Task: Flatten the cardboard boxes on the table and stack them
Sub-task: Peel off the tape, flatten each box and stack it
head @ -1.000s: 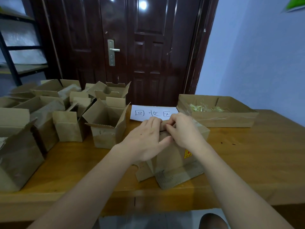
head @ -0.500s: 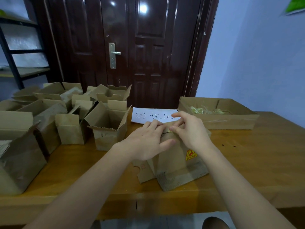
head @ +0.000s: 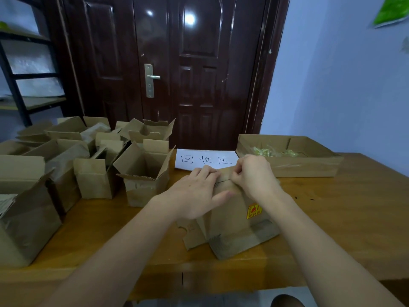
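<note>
Both hands cover the top of a cardboard box (head: 230,216) near the tabletop (head: 343,218) front edge: left hand (head: 197,191) lies flat, right hand (head: 254,173) pinches something at the seam, hidden by curled fingers

Dimly lit indoors, with two glare spots on the glossy door (head: 190,63), soft shadows beneath the boxes, wide-angle bending at edges, slight softness throughout.
</note>
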Motion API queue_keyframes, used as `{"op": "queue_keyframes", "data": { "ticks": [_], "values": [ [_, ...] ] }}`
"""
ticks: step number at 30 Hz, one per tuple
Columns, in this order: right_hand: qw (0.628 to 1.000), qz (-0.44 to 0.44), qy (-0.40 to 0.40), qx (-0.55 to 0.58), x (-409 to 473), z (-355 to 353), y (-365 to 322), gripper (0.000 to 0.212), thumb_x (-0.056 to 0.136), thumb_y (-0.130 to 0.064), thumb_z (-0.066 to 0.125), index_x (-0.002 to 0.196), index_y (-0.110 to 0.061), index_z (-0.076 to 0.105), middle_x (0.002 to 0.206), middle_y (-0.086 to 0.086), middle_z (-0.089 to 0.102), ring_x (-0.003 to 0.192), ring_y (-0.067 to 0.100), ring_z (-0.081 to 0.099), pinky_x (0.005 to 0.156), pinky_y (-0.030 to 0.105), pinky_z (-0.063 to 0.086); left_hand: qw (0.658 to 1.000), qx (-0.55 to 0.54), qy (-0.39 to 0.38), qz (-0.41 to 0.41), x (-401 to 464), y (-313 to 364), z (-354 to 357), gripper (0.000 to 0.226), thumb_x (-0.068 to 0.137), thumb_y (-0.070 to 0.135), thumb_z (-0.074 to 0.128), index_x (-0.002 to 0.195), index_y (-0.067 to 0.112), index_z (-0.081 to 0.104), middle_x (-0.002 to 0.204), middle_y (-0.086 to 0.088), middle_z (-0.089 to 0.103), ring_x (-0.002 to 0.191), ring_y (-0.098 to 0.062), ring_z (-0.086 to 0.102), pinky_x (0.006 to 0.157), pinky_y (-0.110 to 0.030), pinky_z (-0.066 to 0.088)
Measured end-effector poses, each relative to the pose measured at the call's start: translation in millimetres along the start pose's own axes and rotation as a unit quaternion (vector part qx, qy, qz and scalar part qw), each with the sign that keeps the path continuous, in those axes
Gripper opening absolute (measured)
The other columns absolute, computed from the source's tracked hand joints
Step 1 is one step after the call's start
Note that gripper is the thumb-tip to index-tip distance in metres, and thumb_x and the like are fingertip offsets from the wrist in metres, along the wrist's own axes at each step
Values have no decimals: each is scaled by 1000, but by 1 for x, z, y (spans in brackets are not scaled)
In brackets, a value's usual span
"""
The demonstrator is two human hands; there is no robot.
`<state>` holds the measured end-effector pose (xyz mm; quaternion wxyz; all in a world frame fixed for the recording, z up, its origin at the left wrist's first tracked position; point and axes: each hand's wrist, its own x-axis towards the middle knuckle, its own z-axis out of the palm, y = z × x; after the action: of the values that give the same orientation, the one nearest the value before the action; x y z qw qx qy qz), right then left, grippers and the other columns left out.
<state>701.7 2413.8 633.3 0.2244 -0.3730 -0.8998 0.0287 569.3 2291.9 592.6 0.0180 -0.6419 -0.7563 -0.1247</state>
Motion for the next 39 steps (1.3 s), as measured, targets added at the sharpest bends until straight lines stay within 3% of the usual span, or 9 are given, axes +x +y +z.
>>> {"op": "queue_keyframes", "data": {
  "ticks": [5,9,11,17,22,25,34,37,39],
  "values": [
    [1000,-12,19,0,-1,-4,22,12,90,-24,67,88,-16,75,94,2,67,93,25,62,82,39,53,1000,20,-8,3,1,-1,-1,92,93,82,12,160,20,26,152,3,33,134,-15,33,111,-36,35],
    [979,-11,-19,202,-7,-6,31,18,93,-31,70,109,-29,78,99,-15,73,91,-1,61,81,15,48,1000,13,-9,6,2,-1,-2,94,92,83,11,160,20,26,151,3,33,135,-15,33,111,-37,35],
    [969,11,-21,246,-8,-6,36,28,90,-27,75,118,-28,74,97,-18,72,92,-3,62,89,19,49,1000,10,-17,6,2,1,-5,92,92,82,12,159,21,27,151,3,33,134,-15,34,111,-36,35],
    [982,17,-60,176,-6,0,27,14,92,-29,68,93,-22,79,107,-5,71,117,22,53,100,43,47,995,88,22,-35,10,27,-18,78,80,81,19,117,19,49,119,-3,49,113,-24,47,103,-41,37],
    [996,25,23,87,-5,2,31,2,95,-17,59,94,-15,58,96,4,66,93,27,61,82,43,52,993,116,-21,-33,23,48,-2,95,84,90,36,147,18,37,150,-7,41,138,-29,38,119,-48,29],
    [995,16,58,82,-5,-4,44,5,94,-14,63,98,-16,66,93,2,68,90,24,64,81,41,54,993,116,-4,-25,27,43,1,85,87,82,41,146,21,35,151,-6,39,138,-30,37,117,-48,29],
    [981,28,-5,190,-8,-7,48,46,92,-35,72,135,-26,63,120,-4,70,120,19,54,107,39,43,993,113,0,-19,26,42,4,76,90,76,42,142,21,38,143,-7,43,130,-30,42,114,-48,33],
    [994,48,-51,88,-4,0,47,36,95,-50,63,125,-32,70,144,-9,55,134,25,36,107,44,32,993,115,-8,-20,27,44,3,74,91,75,43,142,21,38,142,-7,44,129,-30,42,114,-48,33],
    [993,54,-30,104,-2,5,44,25,95,-45,63,112,-31,74,131,-12,62,127,22,43,101,41,33,993,119,-11,-20,27,45,2,72,91,74,44,140,21,39,141,-7,44,128,-30,42,113,-48,34]
  ]
}}
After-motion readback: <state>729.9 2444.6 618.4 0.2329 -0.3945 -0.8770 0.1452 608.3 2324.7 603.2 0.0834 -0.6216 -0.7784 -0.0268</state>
